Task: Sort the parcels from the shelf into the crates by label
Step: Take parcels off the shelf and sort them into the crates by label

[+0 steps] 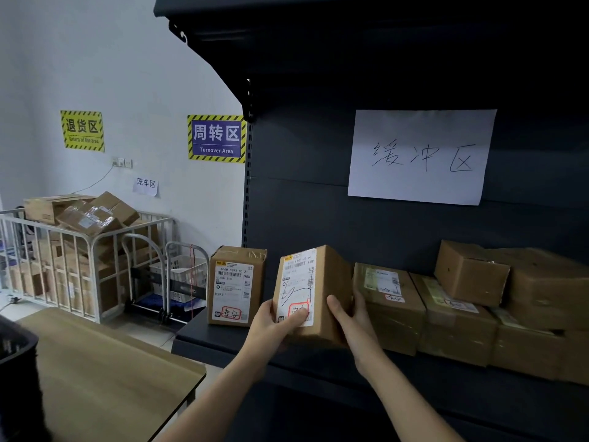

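Cage cart point(41, 226) piled with boxes point(92, 215) — left hand point(271, 327) and right hand point(353, 320) grip tilted parcel point(331, 282) near shelf point(197, 338) left edge, thumbs on its front.

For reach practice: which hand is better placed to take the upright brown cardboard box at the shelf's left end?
Left, probably: the left hand, gripping the brown cardboard parcel, is nearest that upright box.

Dark shelf point(191, 338): one labelled parcel point(237, 285) is stood upright just left of the left grip point(273, 323). A row of taped parcels point(392, 314) is laid side by side from just right of the right grip point(352, 317) outward. The held parcel point(318, 282) is tilted between both grips; shelf contact cannot be told.
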The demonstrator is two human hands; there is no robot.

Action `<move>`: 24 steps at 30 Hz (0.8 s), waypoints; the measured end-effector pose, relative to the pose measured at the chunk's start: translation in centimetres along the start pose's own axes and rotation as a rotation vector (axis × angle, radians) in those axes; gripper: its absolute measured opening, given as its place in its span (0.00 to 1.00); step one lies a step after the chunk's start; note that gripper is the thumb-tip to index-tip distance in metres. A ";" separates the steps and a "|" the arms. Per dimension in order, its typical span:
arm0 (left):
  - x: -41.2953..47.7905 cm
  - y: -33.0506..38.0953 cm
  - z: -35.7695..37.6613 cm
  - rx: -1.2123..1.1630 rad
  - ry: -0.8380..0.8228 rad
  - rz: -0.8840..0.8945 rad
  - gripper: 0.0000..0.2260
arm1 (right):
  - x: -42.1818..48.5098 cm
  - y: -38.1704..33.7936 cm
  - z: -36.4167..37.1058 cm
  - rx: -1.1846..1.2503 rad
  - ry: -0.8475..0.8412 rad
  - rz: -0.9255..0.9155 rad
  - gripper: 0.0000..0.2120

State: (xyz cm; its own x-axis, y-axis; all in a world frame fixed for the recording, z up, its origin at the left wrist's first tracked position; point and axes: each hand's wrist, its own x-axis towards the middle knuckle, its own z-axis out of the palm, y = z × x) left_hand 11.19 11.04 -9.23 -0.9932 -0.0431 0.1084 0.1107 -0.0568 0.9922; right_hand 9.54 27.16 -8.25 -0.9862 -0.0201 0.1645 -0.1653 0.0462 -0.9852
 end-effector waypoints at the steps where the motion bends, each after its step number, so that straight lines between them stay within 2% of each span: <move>1: 0.0 -0.2 0.0 0.015 0.025 0.013 0.29 | 0.1 0.0 0.0 -0.056 0.014 -0.019 0.41; 3: 0.2 -0.6 0.0 0.073 0.108 0.060 0.23 | 0.4 0.3 0.0 -0.152 0.026 -0.066 0.29; 5: 0.5 -1.0 0.1 0.122 0.165 0.117 0.20 | 0.6 0.4 0.0 -0.211 0.015 -0.077 0.23; 12: 1.0 -1.0 0.1 0.219 0.175 0.234 0.19 | 0.5 0.6 -0.2 -0.183 -0.085 -0.031 0.25; 24: 2.1 -0.6 2.2 0.227 0.173 0.253 0.20 | 1.3 -0.1 -1.8 -0.210 -0.038 -0.024 0.21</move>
State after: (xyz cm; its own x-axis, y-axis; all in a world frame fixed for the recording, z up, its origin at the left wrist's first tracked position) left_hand 8.91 13.20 -9.44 -0.9125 -0.1959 0.3590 0.3216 0.1984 0.9258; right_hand 8.29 28.90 -7.83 -0.9815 -0.0614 0.1816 -0.1913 0.2519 -0.9487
